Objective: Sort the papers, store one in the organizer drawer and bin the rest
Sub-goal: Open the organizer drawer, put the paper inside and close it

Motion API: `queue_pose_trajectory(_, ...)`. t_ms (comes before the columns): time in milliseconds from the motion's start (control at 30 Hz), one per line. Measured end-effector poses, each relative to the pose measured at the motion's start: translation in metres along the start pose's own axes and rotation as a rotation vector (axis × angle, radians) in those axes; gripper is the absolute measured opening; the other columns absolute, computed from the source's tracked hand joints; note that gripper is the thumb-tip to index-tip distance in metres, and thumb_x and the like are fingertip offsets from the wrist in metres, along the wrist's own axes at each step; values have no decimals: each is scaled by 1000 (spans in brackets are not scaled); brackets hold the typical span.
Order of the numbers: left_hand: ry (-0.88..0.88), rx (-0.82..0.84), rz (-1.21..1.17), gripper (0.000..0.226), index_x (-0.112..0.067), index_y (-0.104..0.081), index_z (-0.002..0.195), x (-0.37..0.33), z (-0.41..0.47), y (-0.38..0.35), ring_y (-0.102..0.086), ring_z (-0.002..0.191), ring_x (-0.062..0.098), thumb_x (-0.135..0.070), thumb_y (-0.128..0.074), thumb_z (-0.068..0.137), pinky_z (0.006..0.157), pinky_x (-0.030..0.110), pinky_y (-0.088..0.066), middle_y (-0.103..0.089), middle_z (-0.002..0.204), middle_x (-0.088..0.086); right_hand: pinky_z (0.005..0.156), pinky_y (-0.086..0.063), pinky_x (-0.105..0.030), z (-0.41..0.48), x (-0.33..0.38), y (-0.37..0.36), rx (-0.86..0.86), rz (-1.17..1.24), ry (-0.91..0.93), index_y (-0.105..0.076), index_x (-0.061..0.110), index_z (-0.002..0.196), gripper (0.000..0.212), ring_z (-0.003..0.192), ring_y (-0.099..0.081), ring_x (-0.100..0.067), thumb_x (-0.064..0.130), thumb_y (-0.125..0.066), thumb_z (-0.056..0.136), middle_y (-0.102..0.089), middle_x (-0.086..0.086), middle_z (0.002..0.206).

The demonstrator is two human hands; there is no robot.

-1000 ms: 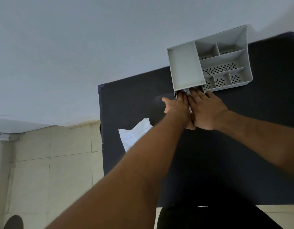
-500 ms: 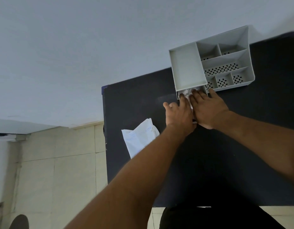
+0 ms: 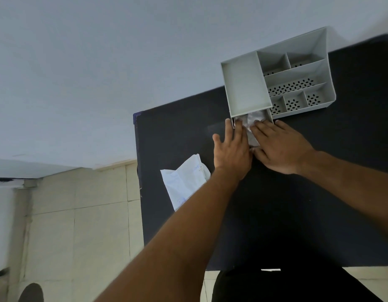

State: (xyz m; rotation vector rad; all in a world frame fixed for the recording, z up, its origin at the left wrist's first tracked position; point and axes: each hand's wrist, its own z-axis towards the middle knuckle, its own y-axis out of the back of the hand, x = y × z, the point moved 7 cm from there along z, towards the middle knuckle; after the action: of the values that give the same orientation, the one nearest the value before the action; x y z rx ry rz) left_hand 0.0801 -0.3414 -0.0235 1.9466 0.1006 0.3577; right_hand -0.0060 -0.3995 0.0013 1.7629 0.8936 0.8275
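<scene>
Crumpled white paper (image 3: 254, 124) pressed into the drawer (image 3: 269, 115) of the grey plastic organizer (image 3: 245, 83) at 12 o'clock, left hand (image 3: 232, 149) and right hand (image 3: 280, 147) laid flat against it, fingers straight, second creased white sheet (image 3: 184, 182) lain at 8 o'clock on the dark table (image 3: 297, 203)

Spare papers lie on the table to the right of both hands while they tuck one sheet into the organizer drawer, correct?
Not right: the head view shows the spare papers on the table to the left of the left hand and right hand; the rest stands.

Left hand (image 3: 232, 153) and right hand (image 3: 280, 147) flat on crumpled paper (image 3: 251, 125) at grey organizer (image 3: 246, 88) drawer (image 3: 269, 115)
</scene>
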Motion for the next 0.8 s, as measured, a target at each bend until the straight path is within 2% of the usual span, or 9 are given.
queue_pose_trajectory(100,-45,42,38,78,-10,-15,159,2,2,-5,0,153,38,-50,-43,98,107,58,-28,-7,168,8,123,-12,-47,0,-4,-6,60,-73,21,-18,9,159,88,154,-18,-24,66,-14,92,-21,-13,166)
queue_pose_trajectory(200,-51,88,35,75,-12,-14,160,5,5,-6,-7,152,40,-49,-42,101,108,61,-27,-7,168,7,123,-11,-49,1,-4,-6,107,-180,66,-12,8,160,91,155,-13,-26,67,-32,93,-14,-14,168)
queue_pose_trajectory(267,-59,115,53,71,-12,-14,160,2,6,-6,-22,147,43,-45,-40,102,109,62,-26,-9,167,7,123,-12,-50,3,-2,-8,123,-238,82,-9,7,160,91,155,-12,-27,62,-39,94,-11,-15,168)
queue_pose_trajectory(333,-57,120,71,70,-12,-15,159,0,7,-3,-46,131,40,-43,-42,102,109,62,-25,-11,167,7,123,-14,-48,6,-3,-8,101,-239,76,-11,7,159,86,155,-13,-27,58,-39,96,-13,-15,168)
queue_pose_trajectory(400,-63,123,70,70,-13,-17,159,1,11,1,-59,116,35,-45,-42,102,110,61,-25,-13,167,6,123,-17,-46,11,-3,-7,81,-194,54,-14,7,159,80,154,-15,-27,55,-37,99,-18,-15,167)
queue_pose_trajectory(600,-81,41,44,65,-14,-26,156,7,19,12,-62,113,34,-42,-45,100,109,60,-28,-24,164,7,124,-18,-48,28,-6,-7,81,-204,31,-15,7,158,73,154,-16,-28,45,-39,102,-19,-15,166)
queue_pose_trajectory(700,-80,-37,20,63,-12,-29,154,1,8,13,-59,113,34,-40,-44,100,105,57,-32,-22,165,9,124,-17,-49,28,-6,-7,82,-217,26,-14,8,159,69,155,-14,-28,42,-37,103,-18,-15,167)
queue_pose_trajectory(800,-108,-29,31,53,-12,-34,151,-5,0,11,-57,117,33,-31,-42,102,105,58,-32,-26,163,11,124,-16,-49,28,-6,-8,87,-227,20,-13,9,159,67,155,-13,-27,40,-35,104,-16,-14,168)
